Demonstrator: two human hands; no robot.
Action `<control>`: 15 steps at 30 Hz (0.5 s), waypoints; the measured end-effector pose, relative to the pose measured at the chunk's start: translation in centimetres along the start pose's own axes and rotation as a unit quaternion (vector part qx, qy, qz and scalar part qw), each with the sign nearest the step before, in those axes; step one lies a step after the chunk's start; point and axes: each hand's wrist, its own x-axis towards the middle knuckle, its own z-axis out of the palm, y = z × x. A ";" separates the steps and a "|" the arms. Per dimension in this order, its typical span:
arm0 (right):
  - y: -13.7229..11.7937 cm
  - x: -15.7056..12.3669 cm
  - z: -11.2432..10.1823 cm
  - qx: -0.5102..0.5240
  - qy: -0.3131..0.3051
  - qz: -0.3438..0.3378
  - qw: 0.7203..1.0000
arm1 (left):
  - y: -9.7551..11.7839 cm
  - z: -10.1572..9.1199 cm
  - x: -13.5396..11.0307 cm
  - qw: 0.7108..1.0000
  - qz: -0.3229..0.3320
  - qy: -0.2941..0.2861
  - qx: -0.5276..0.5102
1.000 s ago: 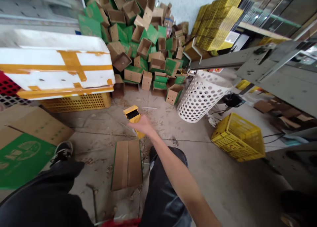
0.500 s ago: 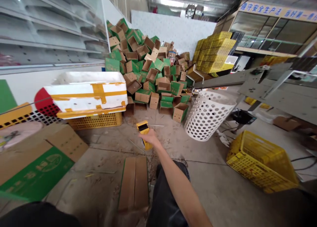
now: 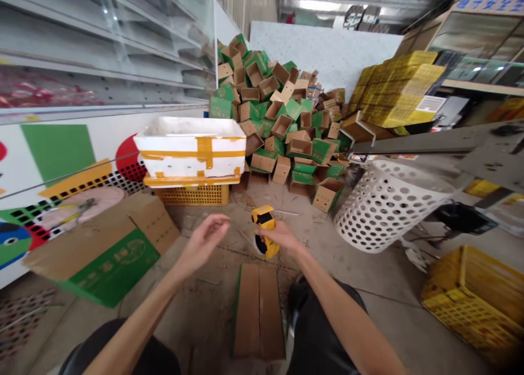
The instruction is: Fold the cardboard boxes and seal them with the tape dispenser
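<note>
Yellow plastic hand-held tape dispenser [image 3: 268,224], clasped in the right hand [image 3: 283,236] beyond the carton, long axis fore-and-aft, black-inset end pointing away, slightly left. Left hand [image 3: 209,237]: raised, fingers curled, thumb apart. Oblong brown-and-green cardboard carton [image 3: 259,312]: floor, seam lengthwise, pointing away.

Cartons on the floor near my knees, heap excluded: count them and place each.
2: the seamed carton lies nearer the camera than the yellow tool in the right grip; the green-sided carton sits off to the left. More may be hidden.
</note>
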 end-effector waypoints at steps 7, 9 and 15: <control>-1.3 -1.5 5.6 0.071 -0.124 0.003 0.990 | -9.0 3.2 -0.5 0.969 -0.153 -0.141 -0.136; -1.2 -1.7 7.0 0.095 -0.137 -0.012 0.986 | -9.1 3.4 -0.6 0.980 -0.162 -0.087 -0.082; -0.5 -0.8 8.9 0.087 -0.148 -0.028 0.985 | -8.9 1.4 0.3 0.962 -0.262 -0.059 -0.052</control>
